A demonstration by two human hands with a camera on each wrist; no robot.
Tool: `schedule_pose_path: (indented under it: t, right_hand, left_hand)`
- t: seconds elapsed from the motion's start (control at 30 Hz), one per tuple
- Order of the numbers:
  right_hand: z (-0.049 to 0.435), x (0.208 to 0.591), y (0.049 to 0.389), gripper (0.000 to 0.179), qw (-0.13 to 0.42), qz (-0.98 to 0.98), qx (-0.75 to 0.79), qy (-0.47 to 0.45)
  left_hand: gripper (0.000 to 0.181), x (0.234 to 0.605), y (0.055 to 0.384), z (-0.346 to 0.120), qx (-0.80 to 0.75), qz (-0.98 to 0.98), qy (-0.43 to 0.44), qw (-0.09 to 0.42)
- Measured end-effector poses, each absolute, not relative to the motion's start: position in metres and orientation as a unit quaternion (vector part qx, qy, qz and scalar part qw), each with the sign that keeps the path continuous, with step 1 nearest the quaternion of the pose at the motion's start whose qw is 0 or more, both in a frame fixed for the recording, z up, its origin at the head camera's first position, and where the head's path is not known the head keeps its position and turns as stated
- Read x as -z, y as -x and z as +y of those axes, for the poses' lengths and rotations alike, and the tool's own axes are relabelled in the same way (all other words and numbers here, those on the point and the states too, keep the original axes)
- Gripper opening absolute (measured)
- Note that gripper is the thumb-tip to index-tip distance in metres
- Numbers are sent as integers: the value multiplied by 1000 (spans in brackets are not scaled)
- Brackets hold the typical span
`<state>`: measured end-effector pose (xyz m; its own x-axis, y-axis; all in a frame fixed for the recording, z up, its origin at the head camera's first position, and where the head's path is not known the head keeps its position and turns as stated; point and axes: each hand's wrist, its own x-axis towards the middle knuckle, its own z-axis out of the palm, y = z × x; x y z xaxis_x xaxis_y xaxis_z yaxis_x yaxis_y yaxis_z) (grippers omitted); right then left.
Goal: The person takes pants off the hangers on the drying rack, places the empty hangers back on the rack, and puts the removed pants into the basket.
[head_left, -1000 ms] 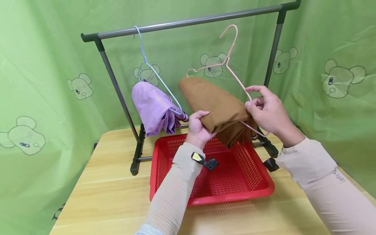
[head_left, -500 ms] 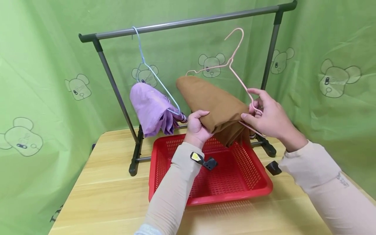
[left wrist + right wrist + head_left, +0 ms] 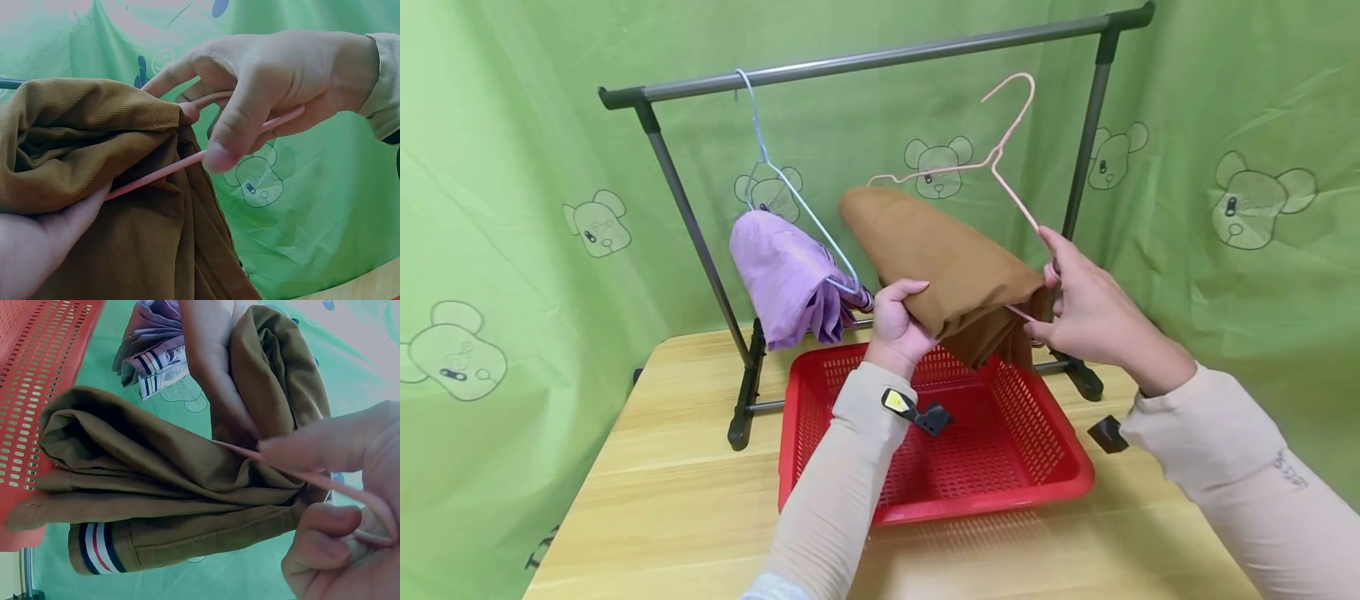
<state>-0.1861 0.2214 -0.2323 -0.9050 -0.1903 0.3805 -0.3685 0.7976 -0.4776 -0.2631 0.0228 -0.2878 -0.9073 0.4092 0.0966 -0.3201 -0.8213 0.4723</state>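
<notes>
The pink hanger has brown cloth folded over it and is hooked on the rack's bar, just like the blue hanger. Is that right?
Not quite: the pink hanger is not hooked on the bar. The head view shows it off the bar, gripped by the right hand. The brown cloth is folded over it, and the blue hanger is hooked on.

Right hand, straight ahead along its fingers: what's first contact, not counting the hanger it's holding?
Likely the brown garment: the right hand pinches the pink hanger right at its folded edge. Depth is unclear, so the index finger might pass behind it.
</notes>
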Motion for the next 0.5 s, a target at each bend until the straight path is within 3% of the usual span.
schedule_pose_path:
  t: [0.5]
  right_hand:
    - [222,238,188,108,153,-940,-268,-148]
  left_hand:
    - [26,286,260,19,-952,214,-94,199]
